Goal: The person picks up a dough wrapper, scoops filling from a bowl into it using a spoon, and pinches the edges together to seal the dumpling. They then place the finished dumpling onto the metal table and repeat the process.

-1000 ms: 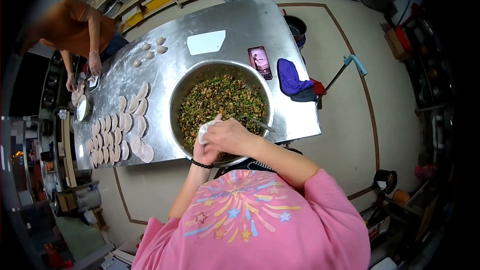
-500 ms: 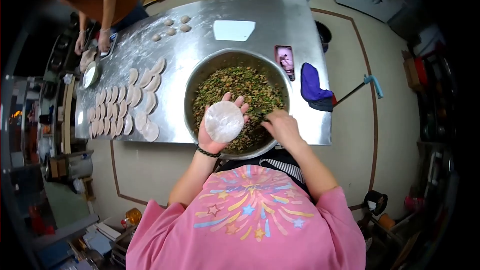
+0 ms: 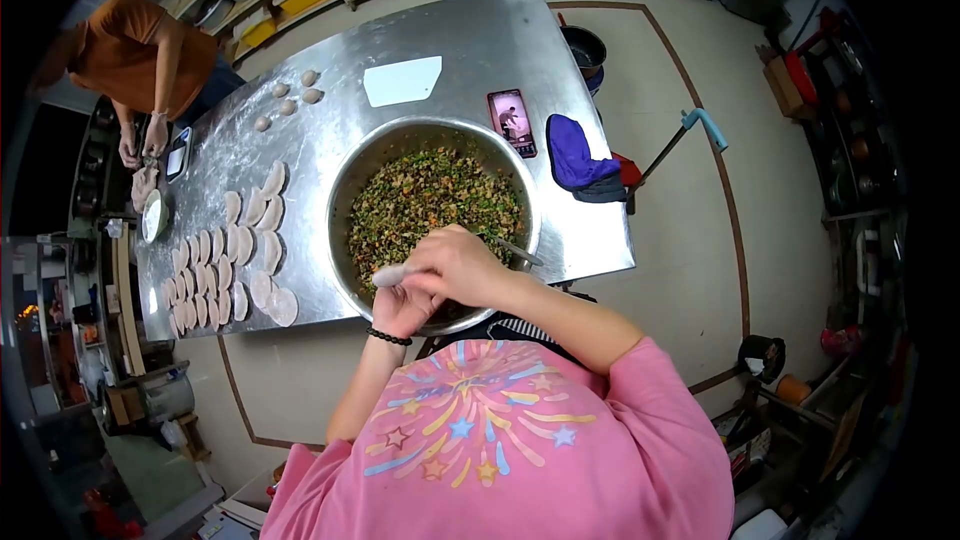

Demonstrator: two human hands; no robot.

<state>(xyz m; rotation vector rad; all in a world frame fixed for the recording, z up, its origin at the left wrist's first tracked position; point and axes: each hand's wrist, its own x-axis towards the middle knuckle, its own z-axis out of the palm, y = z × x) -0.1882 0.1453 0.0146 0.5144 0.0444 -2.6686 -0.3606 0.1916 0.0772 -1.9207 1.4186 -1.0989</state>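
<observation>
The left hand (image 3: pixel 400 308) cups a dumpling wrapper (image 3: pixel 388 276). The right hand (image 3: pixel 455 265) closes over it, fingers pinched on the dough. Just beyond them sits a steel bowl (image 3: pixel 400 138) of chopped filling (image 3: pixel 435 200). Rolled wrappers (image 3: pixel 225 250) lie to the left, and a phone (image 3: pixel 511 122) lies farther off, its screen too small to read.

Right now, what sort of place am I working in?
Probably a food-prep kitchen: a steel table with rows of dumpling wrappers, a big metal bowl of chopped filling, and storage shelves behind.
</observation>
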